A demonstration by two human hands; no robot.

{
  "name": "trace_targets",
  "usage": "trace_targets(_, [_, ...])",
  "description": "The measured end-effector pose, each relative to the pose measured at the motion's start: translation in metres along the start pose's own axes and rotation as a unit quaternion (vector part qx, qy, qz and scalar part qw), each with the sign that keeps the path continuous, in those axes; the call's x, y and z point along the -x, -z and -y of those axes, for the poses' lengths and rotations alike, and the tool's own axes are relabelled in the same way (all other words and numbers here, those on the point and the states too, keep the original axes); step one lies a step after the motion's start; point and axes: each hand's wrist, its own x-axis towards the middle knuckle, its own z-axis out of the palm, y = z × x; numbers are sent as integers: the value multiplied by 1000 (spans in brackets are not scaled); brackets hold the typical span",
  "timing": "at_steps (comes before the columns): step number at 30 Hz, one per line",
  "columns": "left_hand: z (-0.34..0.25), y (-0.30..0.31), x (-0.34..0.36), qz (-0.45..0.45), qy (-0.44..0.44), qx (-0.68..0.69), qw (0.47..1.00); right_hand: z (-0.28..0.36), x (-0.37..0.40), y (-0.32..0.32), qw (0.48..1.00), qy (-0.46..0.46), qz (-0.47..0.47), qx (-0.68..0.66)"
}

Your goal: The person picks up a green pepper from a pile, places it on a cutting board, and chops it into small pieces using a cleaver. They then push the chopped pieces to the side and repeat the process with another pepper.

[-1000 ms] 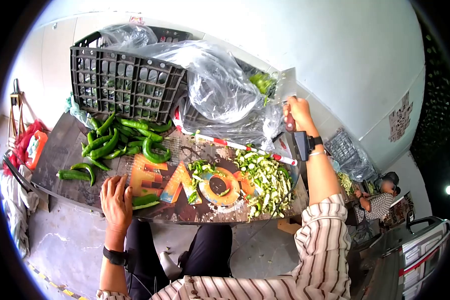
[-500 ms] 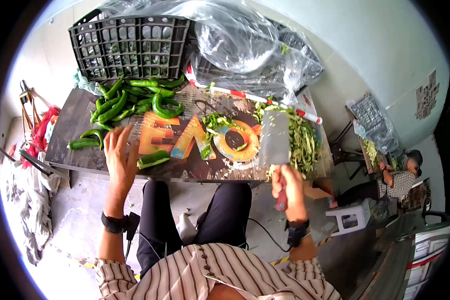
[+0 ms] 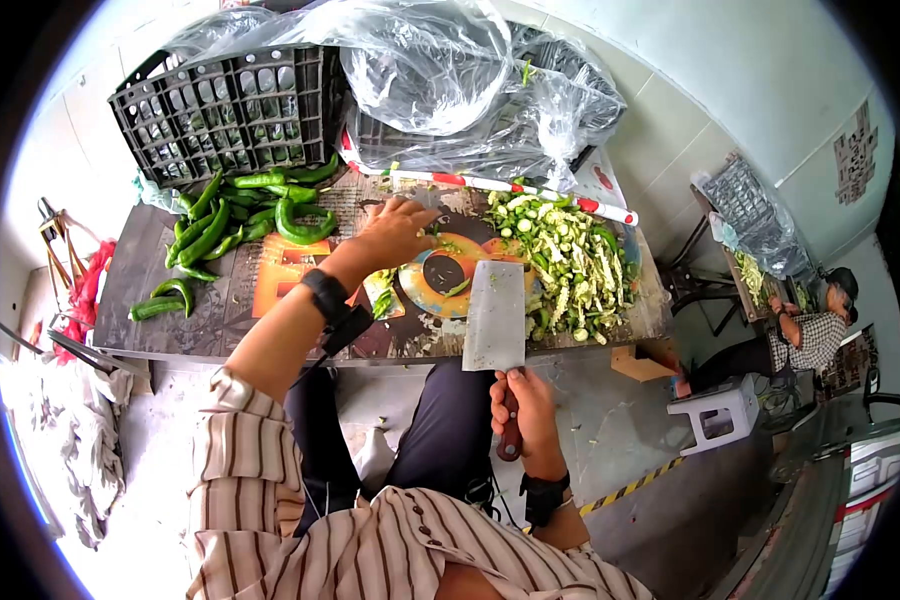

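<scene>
My right hand (image 3: 523,408) grips the wooden handle of a cleaver (image 3: 495,317). Its broad blade points away from me above the near edge of the table. Stretched across the table, my left hand (image 3: 395,235) is palm down with its fingers extended, beside some chopped green bits (image 3: 381,290) that my forearm partly hides. To the right of the blade lies a spread pile of chopped green peppers (image 3: 576,265). Whole long green peppers (image 3: 210,225) are heaped at the back left, and a few lie apart from them nearer the left edge.
A black plastic crate (image 3: 225,112) stands behind the whole peppers. Clear plastic sheeting (image 3: 425,70) covers another crate at the back, with a red-and-white strip (image 3: 470,183) before it. At the right, a person (image 3: 812,330) sits at another table near a white stool (image 3: 715,413).
My left hand has moved right and farther across the table. The cleaver has come left and closer to me, uncovering more of the chopped pile. The pepper piece by the near edge is no longer visible.
</scene>
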Motion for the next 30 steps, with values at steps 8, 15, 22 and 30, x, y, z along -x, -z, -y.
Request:
trace_targets(8, [-23,25,21,137,-36,-6,990,-7,-3,-5,1000,-16,15,-15])
trace_targets(15, [0,61,82,13,-63,-13,998,-11,-6,-12,999,-14,32,0])
trace_targets(22, [-8,36,92,-25,2,-76,997,-17,-10,-27,999,-25,46,-2])
trace_targets(30, [2,38,59,-20,7,-40,999,-21,-12,-23,999,-24,41,-14])
